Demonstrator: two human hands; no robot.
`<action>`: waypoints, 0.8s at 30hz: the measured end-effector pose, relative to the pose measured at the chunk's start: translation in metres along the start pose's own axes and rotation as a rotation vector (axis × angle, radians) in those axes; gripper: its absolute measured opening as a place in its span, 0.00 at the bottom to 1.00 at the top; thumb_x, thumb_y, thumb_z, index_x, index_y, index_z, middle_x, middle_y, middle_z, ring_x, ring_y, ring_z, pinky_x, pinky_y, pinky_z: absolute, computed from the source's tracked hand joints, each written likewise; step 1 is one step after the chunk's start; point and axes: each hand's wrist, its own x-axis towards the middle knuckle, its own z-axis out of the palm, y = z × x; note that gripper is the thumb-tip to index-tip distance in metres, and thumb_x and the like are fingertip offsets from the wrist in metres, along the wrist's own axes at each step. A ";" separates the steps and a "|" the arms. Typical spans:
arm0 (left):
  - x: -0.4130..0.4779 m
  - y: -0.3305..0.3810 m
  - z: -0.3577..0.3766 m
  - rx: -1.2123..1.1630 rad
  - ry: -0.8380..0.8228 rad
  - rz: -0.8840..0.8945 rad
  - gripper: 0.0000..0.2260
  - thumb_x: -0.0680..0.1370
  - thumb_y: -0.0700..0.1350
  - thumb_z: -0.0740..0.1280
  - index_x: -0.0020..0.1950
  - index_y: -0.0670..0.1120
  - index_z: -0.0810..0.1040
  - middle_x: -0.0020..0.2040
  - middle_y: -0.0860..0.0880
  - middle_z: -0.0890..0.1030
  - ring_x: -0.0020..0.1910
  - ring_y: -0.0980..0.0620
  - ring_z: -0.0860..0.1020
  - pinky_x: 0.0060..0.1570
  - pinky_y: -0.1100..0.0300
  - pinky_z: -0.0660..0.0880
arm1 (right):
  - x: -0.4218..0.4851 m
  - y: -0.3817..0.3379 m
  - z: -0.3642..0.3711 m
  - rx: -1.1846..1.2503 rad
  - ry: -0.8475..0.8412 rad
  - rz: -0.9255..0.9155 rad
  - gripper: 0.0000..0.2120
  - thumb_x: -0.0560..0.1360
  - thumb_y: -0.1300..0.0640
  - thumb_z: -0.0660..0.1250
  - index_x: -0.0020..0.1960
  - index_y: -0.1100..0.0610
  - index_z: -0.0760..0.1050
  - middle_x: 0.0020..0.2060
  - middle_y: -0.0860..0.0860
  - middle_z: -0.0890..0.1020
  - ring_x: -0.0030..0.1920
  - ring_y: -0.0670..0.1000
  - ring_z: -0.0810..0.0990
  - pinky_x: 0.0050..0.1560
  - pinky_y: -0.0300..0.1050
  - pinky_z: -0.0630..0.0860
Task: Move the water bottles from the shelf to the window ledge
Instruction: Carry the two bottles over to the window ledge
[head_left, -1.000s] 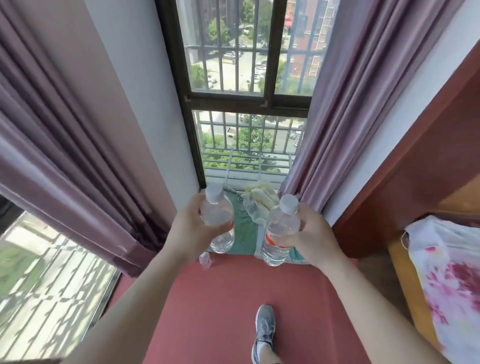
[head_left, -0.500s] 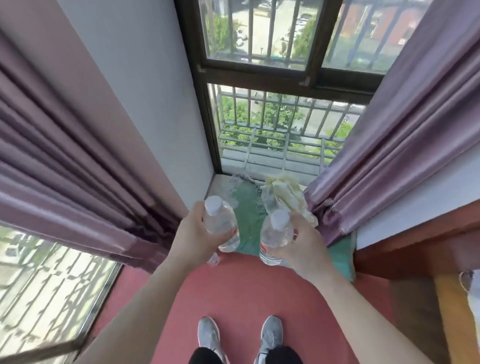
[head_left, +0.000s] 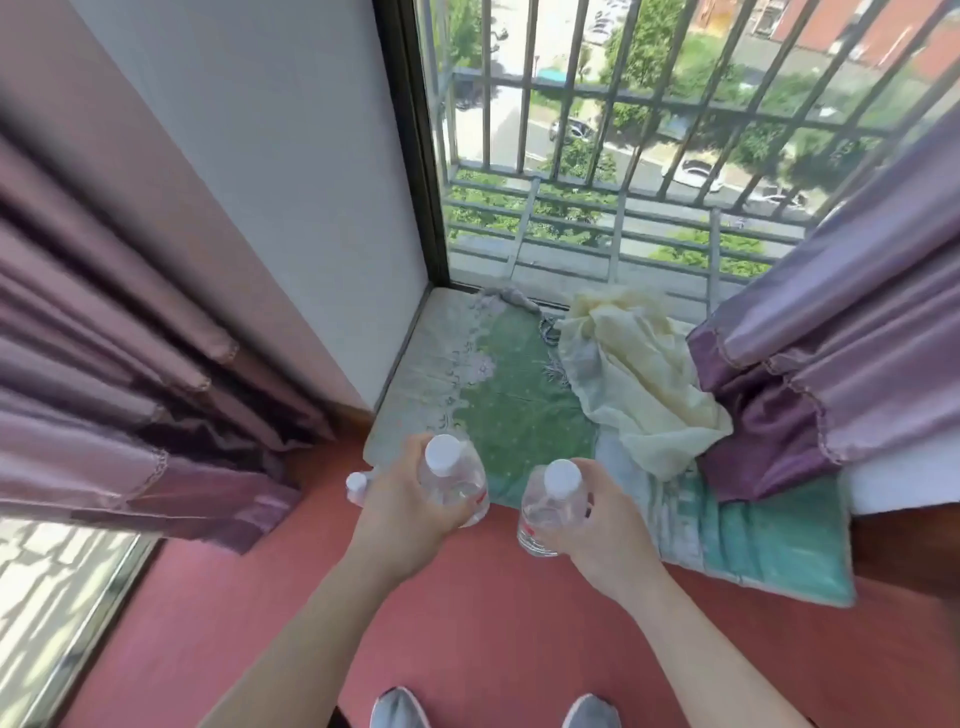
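Observation:
My left hand (head_left: 402, 512) grips a clear water bottle (head_left: 454, 480) with a white cap and a red-edged label. My right hand (head_left: 605, 535) grips a second clear bottle (head_left: 550, 506) of the same kind. Both bottles are upright in the air, just in front of the near edge of the low window ledge (head_left: 415, 364). A green patterned cloth (head_left: 519, 395) covers the ledge. A third small white-capped bottle (head_left: 356, 487) shows partly behind my left hand, near the ledge's front left corner.
A crumpled cream cloth (head_left: 639, 379) lies on the ledge's right half. Purple curtains hang at left (head_left: 130, 364) and right (head_left: 831, 364), the right one bunched on the ledge. Window bars (head_left: 623, 130) stand behind. Red floor (head_left: 493, 623) and my grey shoes (head_left: 400, 709) lie below.
I have stepped closer to the window and look further down, so the ledge fills more of the view. Both hands still hold their bottles, now lower and nearer the ledge's front edge.

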 end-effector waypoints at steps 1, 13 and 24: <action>0.013 -0.025 0.014 0.004 -0.015 -0.012 0.24 0.68 0.51 0.79 0.59 0.56 0.72 0.47 0.57 0.80 0.44 0.61 0.78 0.36 0.68 0.74 | 0.018 0.023 0.014 -0.004 -0.009 0.006 0.26 0.64 0.55 0.81 0.53 0.39 0.71 0.47 0.42 0.81 0.47 0.42 0.80 0.43 0.34 0.73; 0.123 -0.219 0.143 0.048 0.005 -0.008 0.22 0.68 0.47 0.79 0.53 0.58 0.70 0.46 0.59 0.79 0.48 0.58 0.78 0.46 0.58 0.75 | 0.156 0.209 0.120 -0.049 -0.007 0.037 0.26 0.65 0.54 0.79 0.57 0.43 0.71 0.48 0.43 0.82 0.48 0.45 0.81 0.49 0.44 0.79; 0.142 -0.299 0.195 0.057 -0.096 -0.038 0.16 0.71 0.48 0.74 0.53 0.53 0.70 0.47 0.56 0.79 0.46 0.55 0.78 0.37 0.70 0.72 | 0.175 0.277 0.182 -0.042 0.031 0.118 0.26 0.62 0.58 0.79 0.54 0.43 0.71 0.46 0.43 0.82 0.47 0.44 0.81 0.47 0.41 0.78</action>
